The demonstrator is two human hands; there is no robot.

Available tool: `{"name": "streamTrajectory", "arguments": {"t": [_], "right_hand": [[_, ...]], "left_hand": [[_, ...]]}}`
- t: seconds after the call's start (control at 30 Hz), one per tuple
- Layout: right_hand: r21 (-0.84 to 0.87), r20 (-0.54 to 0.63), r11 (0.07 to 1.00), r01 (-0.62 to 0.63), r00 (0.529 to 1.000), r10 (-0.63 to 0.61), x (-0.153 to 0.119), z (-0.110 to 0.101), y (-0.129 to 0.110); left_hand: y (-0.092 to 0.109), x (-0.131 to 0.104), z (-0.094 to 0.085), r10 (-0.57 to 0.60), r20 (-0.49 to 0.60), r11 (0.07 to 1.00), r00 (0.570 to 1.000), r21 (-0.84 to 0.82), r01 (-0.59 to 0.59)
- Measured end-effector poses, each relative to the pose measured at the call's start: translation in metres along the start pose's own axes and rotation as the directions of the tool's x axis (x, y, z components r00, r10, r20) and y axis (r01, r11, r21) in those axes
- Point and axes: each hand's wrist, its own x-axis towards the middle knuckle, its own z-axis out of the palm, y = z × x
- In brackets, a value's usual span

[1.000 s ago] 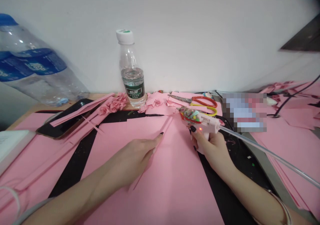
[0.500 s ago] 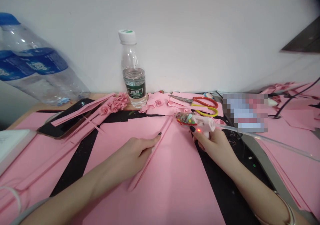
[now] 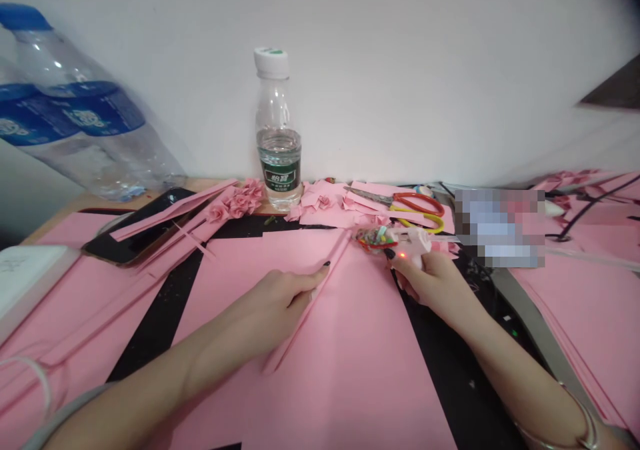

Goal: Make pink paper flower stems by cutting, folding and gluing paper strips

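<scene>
Your right hand (image 3: 436,285) grips the glue gun (image 3: 414,243), now near enough to glue the strip's (image 3: 341,249) one-o'clock end; left hand's (image 3: 277,303) hold unclear.

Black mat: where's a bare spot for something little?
Specks aside, the black mat is bare between the left pink paper sheet and the large middle one, and between that and the right forearm. It's crowded by the white wall: pink paper roses, clear plastic bottle, red-and-yellow-handled scissors.

White characters reading "怡寶" stand on the green label (image 3: 286,170) of the small water bottle (image 3: 274,107); the lettering on the blue labels (image 3: 113,113) of the large plastic bottles (image 3: 107,170) is too blurred to read.
</scene>
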Motion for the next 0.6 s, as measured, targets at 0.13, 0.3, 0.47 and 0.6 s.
{"name": "streamTrajectory", "arguments": {"t": [0.13,0.3,0.47,0.6], "right_hand": [[-0.013,0.0,0.999,-0.033,0.999,0.033,0.0001,-0.0002,-0.0019],[-0.02,0.023,0.999,-0.033,0.999,0.034,-0.0001,-0.0002,-0.006],[-0.036,0.036,0.999,-0.039,0.999,0.04,-0.0004,-0.0005,-0.007],[-0.052,0.034,0.998,-0.03,0.999,0.032,-0.0005,0.0003,-0.0066]], "left_hand": [[-0.0042,-0.0007,0.0008,0.012,-0.012,1.0,1.0,-0.002,-0.012],[-0.0047,-0.0014,0.0012,0.038,-0.019,0.999,0.999,-0.02,-0.039],[-0.0033,-0.0011,0.0009,0.04,-0.008,0.998,0.999,-0.038,-0.04],[-0.0028,0.0003,0.0008,0.045,-0.01,0.998,0.999,-0.048,-0.045]]}}
